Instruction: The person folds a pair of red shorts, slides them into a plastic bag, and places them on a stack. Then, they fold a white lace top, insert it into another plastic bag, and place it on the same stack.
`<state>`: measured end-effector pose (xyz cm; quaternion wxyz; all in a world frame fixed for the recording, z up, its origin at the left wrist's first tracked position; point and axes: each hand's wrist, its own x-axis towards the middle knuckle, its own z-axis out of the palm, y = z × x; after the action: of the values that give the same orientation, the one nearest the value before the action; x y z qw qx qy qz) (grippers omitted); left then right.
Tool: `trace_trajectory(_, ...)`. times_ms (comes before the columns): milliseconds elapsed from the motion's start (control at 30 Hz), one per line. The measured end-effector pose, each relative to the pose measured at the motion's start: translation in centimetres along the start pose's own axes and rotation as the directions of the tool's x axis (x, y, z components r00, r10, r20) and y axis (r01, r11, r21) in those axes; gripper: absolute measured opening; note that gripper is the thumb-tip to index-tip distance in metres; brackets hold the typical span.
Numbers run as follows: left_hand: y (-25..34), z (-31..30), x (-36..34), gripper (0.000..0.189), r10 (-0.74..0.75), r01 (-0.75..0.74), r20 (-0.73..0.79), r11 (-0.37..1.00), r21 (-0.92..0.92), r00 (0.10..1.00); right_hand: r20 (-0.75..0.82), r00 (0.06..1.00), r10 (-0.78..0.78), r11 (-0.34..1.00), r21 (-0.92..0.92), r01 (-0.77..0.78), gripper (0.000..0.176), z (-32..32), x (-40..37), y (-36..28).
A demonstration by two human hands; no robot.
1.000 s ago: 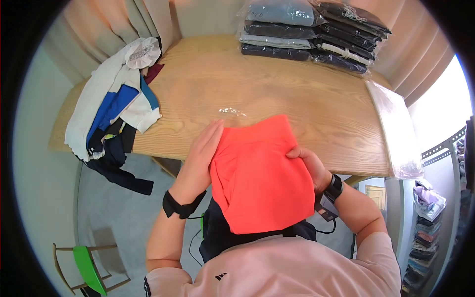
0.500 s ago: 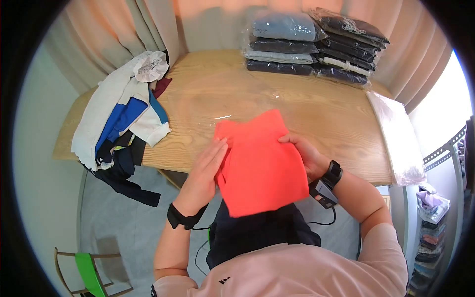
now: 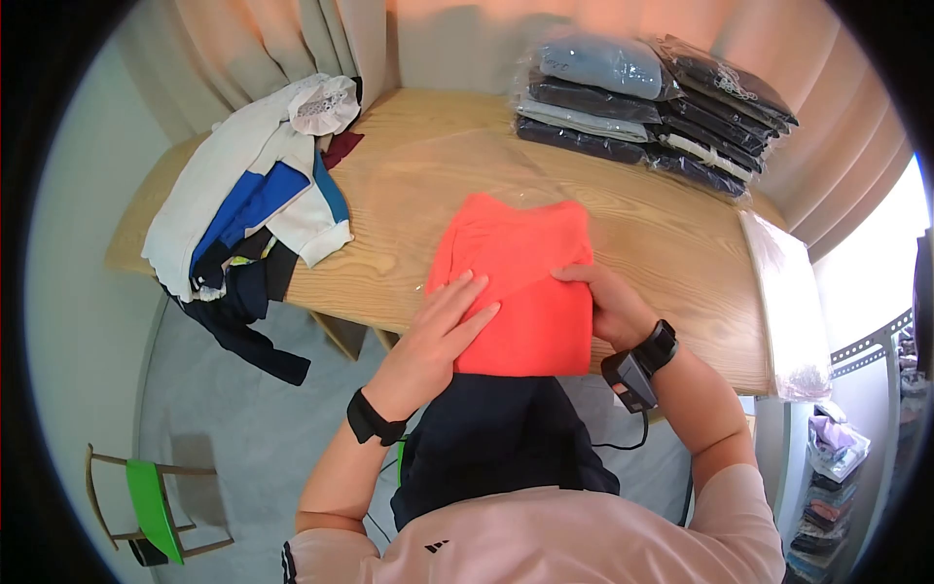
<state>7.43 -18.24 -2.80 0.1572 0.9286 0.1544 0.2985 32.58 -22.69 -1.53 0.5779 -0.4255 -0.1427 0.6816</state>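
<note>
A folded coral-red garment (image 3: pixel 520 292) lies at the front edge of the table, its near edge over my lap. My left hand (image 3: pixel 428 341) rests on its lower left side, fingers spread and nearly flat on the cloth. At the right edge, my right hand (image 3: pixel 613 304) grips the garment, with the thumb on top and the other fingers mostly hidden. What kind of garment it is cannot be made out from the folds. Clear plastic film seems to lie on the wood beyond it, hard to see.
A loose heap of clothes (image 3: pixel 258 204) hangs over the table's left end. Bagged, folded clothes (image 3: pixel 593 97) are stacked at the back right. A pile of clear plastic bags (image 3: pixel 786 302) lies on the right end of the wooden table (image 3: pixel 409 146). A green-backed chair (image 3: pixel 154 511) stands lower left.
The garment has come down from a tilted, lifted position to lie flatter and squarer at the table edge. My left hand has moved from its side onto its top.
</note>
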Motion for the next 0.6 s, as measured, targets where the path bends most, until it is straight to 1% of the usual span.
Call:
trace_trajectory(33, 0.1, 0.1, -0.1, 0.049, -0.015, 0.020, -0.096, 0.999, 0.045, 0.995, 0.003, 1.000, 0.014, 0.998, -0.069, -0.014, 0.038, -0.6, 0.2, 0.0)
trace_trajectory(67, 0.2, 0.1, -0.1, 0.042, -0.024, 0.042, -0.190, 0.995, 0.090, 0.982, 0.003, 1.000, 0.019, 0.997, -0.069, -0.018, 0.038, -0.9, 0.5, -0.1)
trace_trajectory(100, 0.4, 0.4, -0.3, 0.042, -0.027, 0.045, -0.191, 0.995, 0.091, 0.981, 0.015, 0.998, 0.054, 0.998, -0.018, -0.054, 0.039, -1.1, 0.9, -0.3)
trace_trajectory(133, 0.5, 0.9, -0.8, 0.032, -0.159, 0.204, -0.341, 0.974, 0.100, 0.927, 0.029, 0.996, 0.089, 0.995, 0.033, -0.089, 0.040, -1.2, 1.1, -0.5)
trace_trajectory(167, 0.7, 1.3, -1.3, 0.023, -0.276, 0.358, -0.482, 0.930, 0.084, 0.831, 0.032, 0.995, 0.092, 0.995, 0.031, -0.093, 0.040, -1.2, 1.1, -0.5)
trace_trajectory(200, 0.7, 1.5, -1.9, 0.023, -0.279, 0.363, -0.484, 0.928, 0.086, 0.829, 0.016, 0.997, 0.081, 0.996, 0.028, -0.081, 0.039, -1.1, 1.1, -0.5)
trace_trajectory(267, 0.5, 1.8, -3.0, 0.016, -0.400, 0.513, -0.527, 0.855, 0.081, 0.750, 0.004, 0.997, 0.074, 0.997, 0.026, -0.074, 0.039, -0.7, 1.1, -0.5)
trace_trajectory(300, 0.4, 2.0, -3.2, 0.016, -0.401, 0.516, -0.527, 0.853, 0.083, 0.749, -0.004, 0.998, 0.060, 0.998, 0.003, -0.060, 0.037, -0.4, 1.1, -0.5)
trace_trajectory(367, 0.5, 2.4, -3.7, 0.016, -0.574, 0.591, -0.409, 0.800, -0.100, 0.709, -0.016, 0.999, 0.052, 0.999, -0.017, -0.052, 0.035, -0.1, 1.3, -0.5)
trace_trajectory(400, 0.5, 2.6, -3.7, 0.016, -0.576, 0.592, -0.408, 0.799, -0.100, 0.709, -0.013, 0.999, 0.049, 0.998, -0.042, -0.050, 0.033, 0.0, 1.9, -0.7)
trace_trajectory(467, 0.2, 2.5, -3.3, 0.016, -0.460, 0.502, -0.482, 0.863, -0.046, 0.746, -0.034, 0.998, 0.056, 0.996, -0.064, -0.058, 0.027, 0.7, 2.8, -1.0)
trace_trajectory(500, 0.3, 2.5, -3.2, 0.016, -0.453, 0.498, -0.484, 0.866, -0.041, 0.749, -0.030, 0.998, 0.050, 0.997, -0.061, -0.052, 0.027, 0.7, 3.5, -1.2)
trace_trajectory(567, 0.5, 2.5, -2.9, 0.016, -0.497, 0.536, -0.467, 0.842, -0.057, 0.731, 0.063, 0.997, 0.051, 0.998, 0.042, -0.054, 0.026, 0.0, 5.4, -1.1)
trace_trajectory(600, 0.5, 2.6, -2.7, 0.016, -0.492, 0.532, -0.470, 0.845, -0.053, 0.733, 0.068, 0.997, 0.046, 0.998, 0.043, -0.049, 0.026, -0.1, 6.0, -0.9)
